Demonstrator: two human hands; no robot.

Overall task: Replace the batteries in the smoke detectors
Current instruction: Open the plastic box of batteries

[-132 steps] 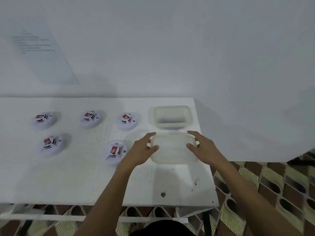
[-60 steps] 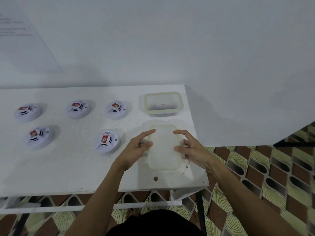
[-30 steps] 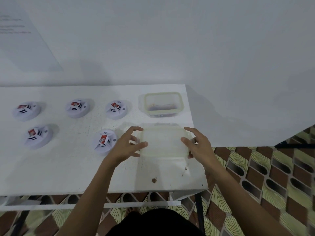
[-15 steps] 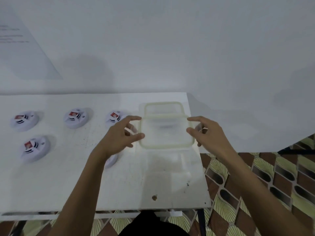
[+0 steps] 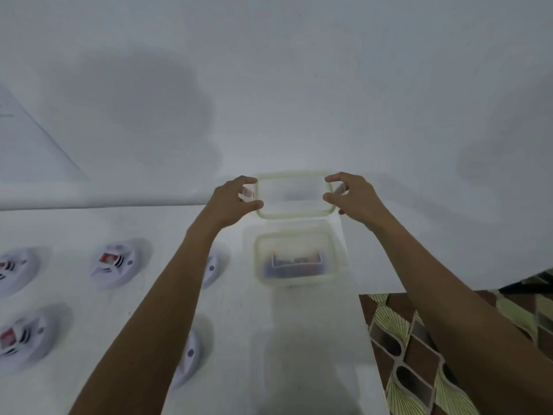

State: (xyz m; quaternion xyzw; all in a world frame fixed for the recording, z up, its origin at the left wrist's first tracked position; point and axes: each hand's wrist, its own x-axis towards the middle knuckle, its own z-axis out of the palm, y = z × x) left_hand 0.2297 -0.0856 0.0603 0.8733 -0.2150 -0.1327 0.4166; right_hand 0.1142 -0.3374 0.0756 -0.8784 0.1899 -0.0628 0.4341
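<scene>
Smoke detectors lie untouched on the white table [image 5: 269, 369]; both hands are busy with a clear lid [image 5: 294, 193] instead. The left hand [image 5: 232, 200] pinches the lid's left short edge between thumb and fingers, and the right hand [image 5: 354, 194] pinches its right short edge, so the lid's long axis runs from hand to hand. It hangs in the air, roughly level, above and just beyond the open container [image 5: 294, 257], which stands on the table below the hands with dark items, probably batteries, blurred inside. My read is that whatever comes next with the lid turns on that offset. Left of the container sit the detectors: the nearest one [image 5: 213, 269] half hidden behind the left forearm, another [image 5: 115, 266] further left, well apart.
</scene>
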